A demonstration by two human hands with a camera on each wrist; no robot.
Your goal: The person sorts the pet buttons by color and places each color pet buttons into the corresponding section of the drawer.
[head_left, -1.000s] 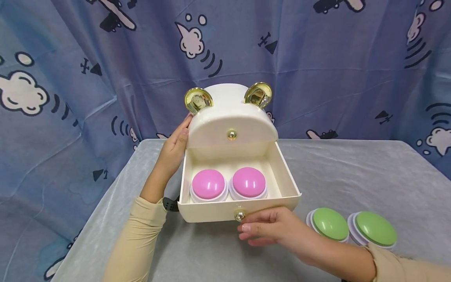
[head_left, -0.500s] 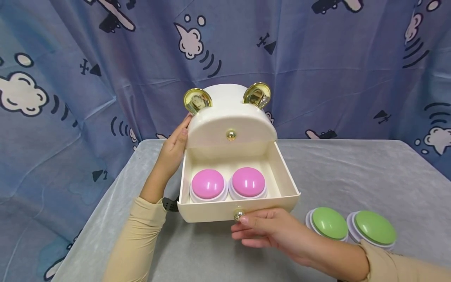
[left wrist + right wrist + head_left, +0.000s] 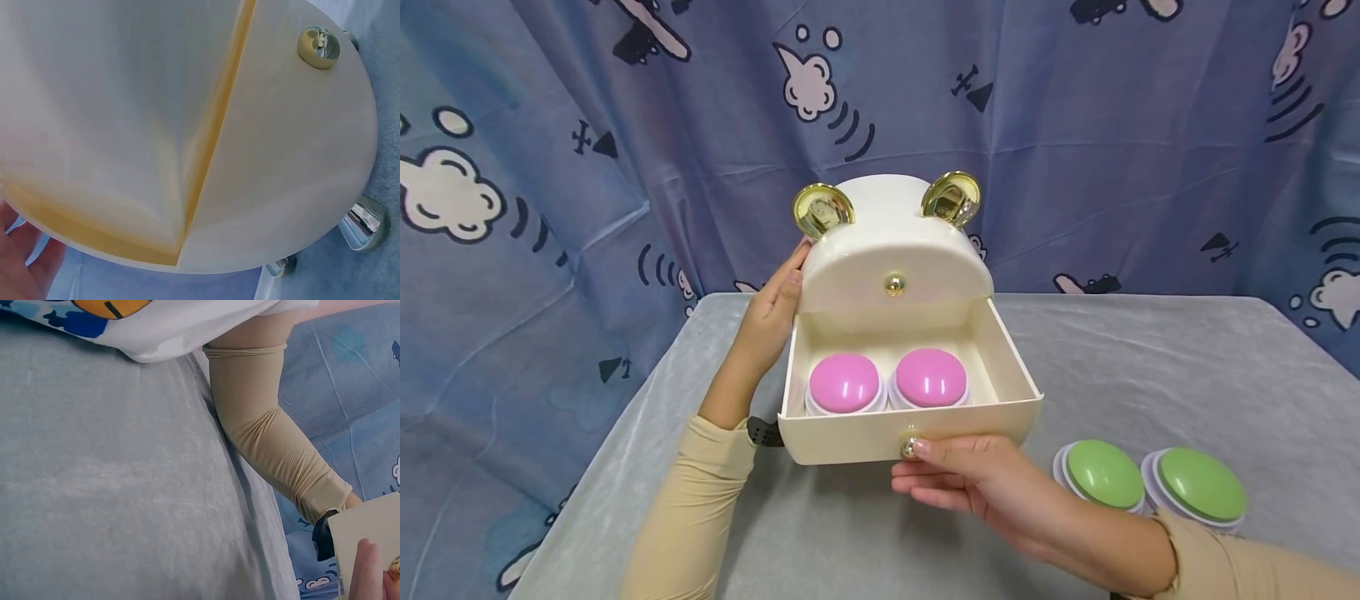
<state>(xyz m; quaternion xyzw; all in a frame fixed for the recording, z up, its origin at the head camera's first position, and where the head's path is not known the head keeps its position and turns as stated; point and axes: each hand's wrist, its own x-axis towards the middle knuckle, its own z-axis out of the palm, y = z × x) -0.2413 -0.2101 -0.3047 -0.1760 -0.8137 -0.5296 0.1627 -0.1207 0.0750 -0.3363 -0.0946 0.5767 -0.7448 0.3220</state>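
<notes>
A white storage box [image 3: 887, 225] with gold ear-shaped pieces stands on the table, its lower drawer [image 3: 850, 440] pulled out. Two pink domed push buttons [image 3: 845, 383] on white bases sit side by side inside the drawer. My left hand [image 3: 765, 321] rests along the box's left side with fingers extended, some of them hidden behind it; several fingertips [image 3: 37, 262] show at the edge of the left wrist view. My right hand [image 3: 973, 475] pinches the drawer's gold knob [image 3: 907, 447], thumb on top; the index fingertip is partly hidden.
Two green domed push buttons [image 3: 1103, 475] lie on the grey cloth-covered table [image 3: 1135, 367], right of the drawer and close to my right forearm. A second gold knob [image 3: 894, 284] is on the box's upper front. A blue patterned curtain [image 3: 1075, 167] hangs behind the table.
My right thumb has come onto the knob from beside it. The drawer and its pink buttons have shifted slightly inward toward the box. My left hand has stayed in place.
</notes>
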